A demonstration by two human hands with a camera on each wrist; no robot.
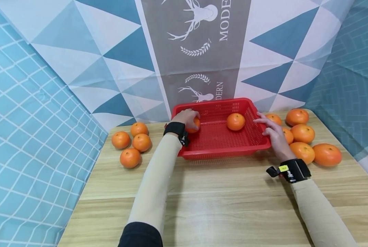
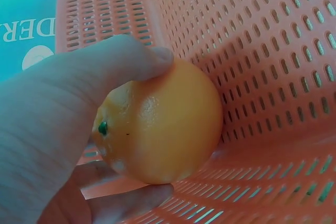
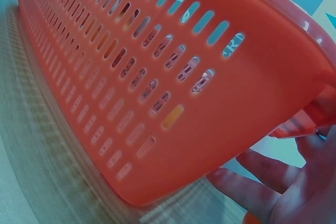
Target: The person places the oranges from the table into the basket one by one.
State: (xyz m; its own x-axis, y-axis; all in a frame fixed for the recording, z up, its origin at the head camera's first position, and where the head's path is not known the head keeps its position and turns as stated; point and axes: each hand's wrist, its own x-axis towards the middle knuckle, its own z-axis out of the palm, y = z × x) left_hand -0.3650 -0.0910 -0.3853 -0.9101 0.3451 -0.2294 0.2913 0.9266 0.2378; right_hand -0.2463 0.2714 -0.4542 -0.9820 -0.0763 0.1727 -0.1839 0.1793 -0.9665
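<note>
A red plastic basket (image 1: pixel 224 151) with slotted walls stands at the back of the table. At its left end my left hand (image 1: pixel 186 118) reaches inside and grips an orange (image 2: pixel 163 124), thumb on one side and fingers on the other. The fruit, with a green stem spot, sits close against the slotted wall. A second orange (image 1: pixel 235 121) lies inside the basket toward the right. My right hand (image 1: pixel 276 135) holds the basket's right end at the rim, with fingers (image 2: pixel 131 203) of the left hand visible under its fruit.
Several oranges (image 1: pixel 130 157) are grouped on the table left of the basket. More oranges (image 1: pixel 302 133) lie to the right, close beside my right hand. A patterned cloth (image 1: pixel 125 61) hangs right behind the basket. The wooden table (image 1: pixel 221 199) extends toward me.
</note>
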